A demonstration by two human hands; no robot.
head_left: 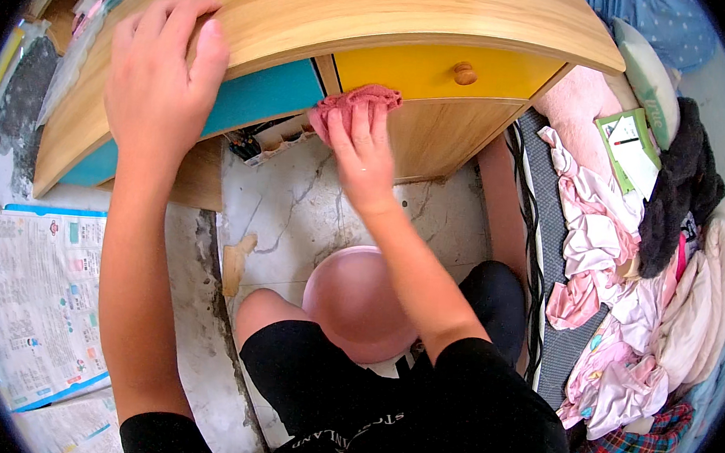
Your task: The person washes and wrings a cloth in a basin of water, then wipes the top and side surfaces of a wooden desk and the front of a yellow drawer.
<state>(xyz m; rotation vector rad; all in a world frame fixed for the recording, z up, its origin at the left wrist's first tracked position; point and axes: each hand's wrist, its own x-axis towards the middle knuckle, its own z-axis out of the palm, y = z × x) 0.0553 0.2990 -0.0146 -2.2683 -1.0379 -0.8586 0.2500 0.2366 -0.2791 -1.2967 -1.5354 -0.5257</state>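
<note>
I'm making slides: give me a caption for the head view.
Right hand holding a reddish cloth by the yellow drawer, left hand over the wooden desktop, pink basin below.

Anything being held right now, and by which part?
The right hand holds a bunched reddish cloth, fingers across its middle, thumb hidden. The left hand, at the wooden desktop, holds nothing visible.

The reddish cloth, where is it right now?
In the head view, the reddish cloth is just above centre, under the right hand, by the lower edges of the blue drawer and yellow drawer.
</note>
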